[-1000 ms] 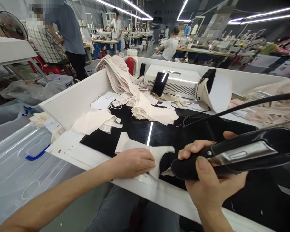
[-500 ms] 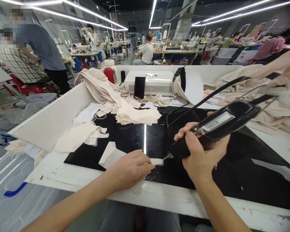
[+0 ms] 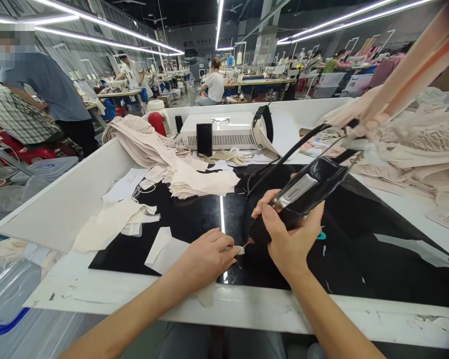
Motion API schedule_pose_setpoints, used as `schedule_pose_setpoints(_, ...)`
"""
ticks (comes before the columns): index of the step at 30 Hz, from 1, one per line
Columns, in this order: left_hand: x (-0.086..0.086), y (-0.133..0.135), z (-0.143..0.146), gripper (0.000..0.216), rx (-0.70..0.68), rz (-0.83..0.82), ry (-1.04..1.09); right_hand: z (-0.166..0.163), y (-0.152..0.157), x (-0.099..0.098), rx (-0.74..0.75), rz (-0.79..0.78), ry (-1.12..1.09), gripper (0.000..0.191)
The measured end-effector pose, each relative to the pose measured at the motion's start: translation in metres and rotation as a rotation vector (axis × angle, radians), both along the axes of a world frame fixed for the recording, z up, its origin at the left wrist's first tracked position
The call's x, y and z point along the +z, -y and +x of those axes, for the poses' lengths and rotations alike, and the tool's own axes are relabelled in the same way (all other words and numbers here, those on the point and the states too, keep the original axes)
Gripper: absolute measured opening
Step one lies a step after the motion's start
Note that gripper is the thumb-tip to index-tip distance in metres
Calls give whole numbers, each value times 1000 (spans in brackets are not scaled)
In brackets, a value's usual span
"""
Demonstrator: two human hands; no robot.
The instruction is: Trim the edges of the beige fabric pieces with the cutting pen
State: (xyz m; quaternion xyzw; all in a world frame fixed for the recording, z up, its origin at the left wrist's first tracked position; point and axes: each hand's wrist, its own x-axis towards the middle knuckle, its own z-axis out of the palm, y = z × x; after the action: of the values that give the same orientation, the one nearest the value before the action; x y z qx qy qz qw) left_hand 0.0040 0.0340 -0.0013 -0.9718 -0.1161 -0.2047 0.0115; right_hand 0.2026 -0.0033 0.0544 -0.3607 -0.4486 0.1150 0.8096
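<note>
My left hand (image 3: 205,255) is closed on a white fabric piece (image 3: 164,251), pinching it down on the glossy black board (image 3: 344,271). A short end of white fabric (image 3: 241,250) sticks out past the fingertips. My right hand (image 3: 294,244) is wrapped round a black corded hand tool (image 3: 316,182) with a slim metal tip. That tip is at the fabric's end; whether it touches cannot be made out. Part of the fabric lies hidden under my left hand. A pink cloth strip (image 3: 407,75) hangs by the tool's rear end.
Cream fabric stacks (image 3: 205,180) lie at the back, more cream pieces (image 3: 101,224) at the left. Behind stand a white vented box (image 3: 228,130), a phone (image 3: 204,139) and a visor (image 3: 284,132). A pale strip (image 3: 415,249) lies right. Co-workers (image 3: 213,82) are beyond.
My right hand has brought the tool left, closer to my left hand's fingertips. Less of the white fabric end shows beyond them. The camera view has shifted slightly.
</note>
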Motion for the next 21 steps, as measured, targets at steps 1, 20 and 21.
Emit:
schedule_pose_setpoints(1,0,0,-1,14,5,5,4,0,0,0,-2,-5,-6,44)
schedule_pose_setpoints(20,-1,1,-3,17,25,21,3,0,0,6,9,-33,-10,41)
schedule_pose_setpoints(21,-1,1,-3,17,27,19,-1,0,-1,5,6,-36,-4,41)
